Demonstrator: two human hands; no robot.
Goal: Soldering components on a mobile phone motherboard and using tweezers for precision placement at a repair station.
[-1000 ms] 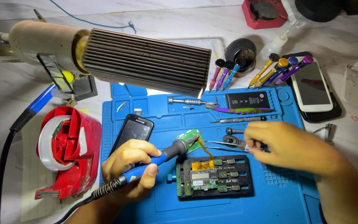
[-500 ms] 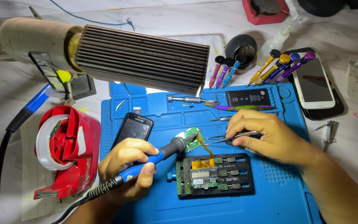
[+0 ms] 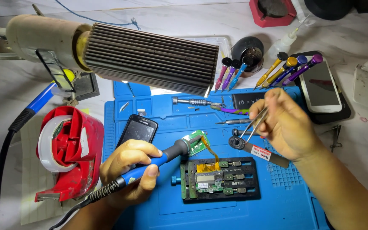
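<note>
nearest the camera, the left hand (image 3: 130, 170) is closed in a full grip around the blue handle of a soldering iron (image 3: 158, 159), its black cable trailing off toward the lower left and its tip pointing up-right toward a small green board (image 3: 196, 143). just right of that hand a black clamp holder (image 3: 220, 179) lies on the blue work mat (image 3: 286, 200), gripping a circuit board (image 3: 207, 183) with an orange flex strip running from it to the green board. the right hand (image 3: 286, 123) is raised above the mat, fingers pinched on a pair of metal tweezers (image 3: 254, 122) whose points angle down-left toward a small dark coil (image 3: 236, 142); whether the points touch it i cannot tell. a flat metal opening tool (image 3: 265, 153) lies under that hand. left of the mat stands a red tape dispenser (image 3: 71, 149), and a dark phone (image 3: 138, 129) lies beside the left hand. further back, screwdrivers (image 3: 277, 68) with coloured handles lean by a white phone (image 3: 320, 87), and a ribbed lamp head (image 3: 150, 57) hangs over the mat.
</note>
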